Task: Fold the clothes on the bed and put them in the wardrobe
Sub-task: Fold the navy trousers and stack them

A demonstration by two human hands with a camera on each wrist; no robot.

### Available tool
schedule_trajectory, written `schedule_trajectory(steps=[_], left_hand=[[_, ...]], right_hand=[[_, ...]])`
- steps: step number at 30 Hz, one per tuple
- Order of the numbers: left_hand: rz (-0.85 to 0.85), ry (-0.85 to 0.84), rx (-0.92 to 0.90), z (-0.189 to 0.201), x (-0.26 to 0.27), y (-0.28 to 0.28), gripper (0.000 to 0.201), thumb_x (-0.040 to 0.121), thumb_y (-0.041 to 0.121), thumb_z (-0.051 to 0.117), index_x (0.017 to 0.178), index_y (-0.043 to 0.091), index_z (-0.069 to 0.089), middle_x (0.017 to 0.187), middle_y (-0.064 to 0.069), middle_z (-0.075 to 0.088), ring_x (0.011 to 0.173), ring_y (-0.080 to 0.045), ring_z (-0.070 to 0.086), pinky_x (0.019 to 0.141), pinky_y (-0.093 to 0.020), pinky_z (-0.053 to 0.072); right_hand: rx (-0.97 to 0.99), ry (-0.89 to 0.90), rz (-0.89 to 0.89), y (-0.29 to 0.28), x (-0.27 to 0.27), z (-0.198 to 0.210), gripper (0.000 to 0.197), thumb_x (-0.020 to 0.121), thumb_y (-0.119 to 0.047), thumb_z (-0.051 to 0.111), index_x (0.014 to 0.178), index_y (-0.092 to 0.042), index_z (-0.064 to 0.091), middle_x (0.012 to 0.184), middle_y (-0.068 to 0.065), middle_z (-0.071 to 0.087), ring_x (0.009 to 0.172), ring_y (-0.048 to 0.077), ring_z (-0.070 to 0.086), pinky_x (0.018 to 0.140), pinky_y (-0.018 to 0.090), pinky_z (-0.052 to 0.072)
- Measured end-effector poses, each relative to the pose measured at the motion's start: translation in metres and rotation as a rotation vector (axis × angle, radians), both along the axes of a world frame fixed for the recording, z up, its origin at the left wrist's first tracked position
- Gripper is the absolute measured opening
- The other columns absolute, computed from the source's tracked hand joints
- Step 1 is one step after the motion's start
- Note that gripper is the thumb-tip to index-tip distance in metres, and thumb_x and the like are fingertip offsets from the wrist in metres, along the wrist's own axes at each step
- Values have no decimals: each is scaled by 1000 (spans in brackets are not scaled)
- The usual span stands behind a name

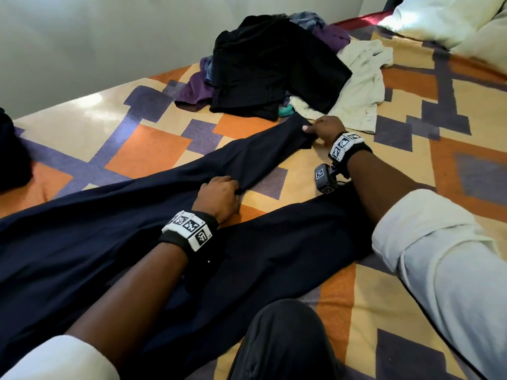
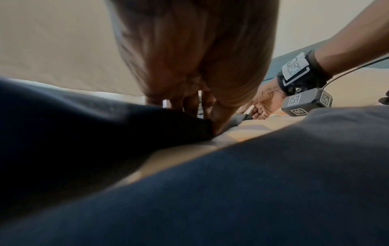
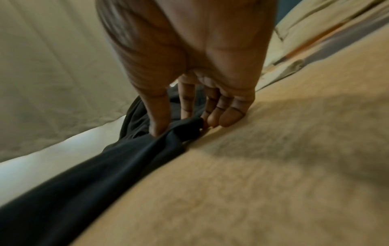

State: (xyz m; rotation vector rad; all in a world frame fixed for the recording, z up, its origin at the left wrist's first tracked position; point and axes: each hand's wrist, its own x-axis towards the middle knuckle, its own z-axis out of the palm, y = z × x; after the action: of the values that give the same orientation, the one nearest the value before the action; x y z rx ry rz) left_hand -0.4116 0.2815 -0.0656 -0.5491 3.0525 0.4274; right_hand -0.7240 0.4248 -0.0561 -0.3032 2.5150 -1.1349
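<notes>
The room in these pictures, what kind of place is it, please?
Most likely a bedroom in a home. A bed with a patterned blanket fills the view, a white pillow lies at its far end, and a pile of unfolded clothes sits beyond the dark trousers being folded.

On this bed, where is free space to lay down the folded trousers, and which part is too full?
Bare blanket lies along the wall, between the trousers and the clothes pile. More bare blanket shows on the near right, beside the right forearm. It is crowded around the pile, and where the right hand and left hand grip the far trouser leg.
</notes>
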Motion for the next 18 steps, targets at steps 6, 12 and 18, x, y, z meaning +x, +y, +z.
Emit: schedule_trajectory(steps=[6,12,18], left_hand=[[150,150,144,10,4,6,10,95,18,44,92,13,52,95,-9,62,87,-34,58,73,-40,43],[110,246,264,19,12,2,15,90,21,47,100,15,56,106,-9,69,96,-32,62,85,-43,49],[85,-56,273,16,16,10,12,85,22,54,95,19,61,107,-5,69,97,-29,62,88,-42,52]], right_hand=[[234,311,20,-6,5,-3,13,85,-14,67,95,-6,64,112,17,66,106,34,61,86,34,47],[-307,419,-245,9,30,37,6,90,-10,50,93,-12,46,85,4,55,86,30,57,84,43,49],[416,218,-179,54,43,2,32,89,-20,57,110,3,62,122,23,61,111,42,58,86,37,47]])
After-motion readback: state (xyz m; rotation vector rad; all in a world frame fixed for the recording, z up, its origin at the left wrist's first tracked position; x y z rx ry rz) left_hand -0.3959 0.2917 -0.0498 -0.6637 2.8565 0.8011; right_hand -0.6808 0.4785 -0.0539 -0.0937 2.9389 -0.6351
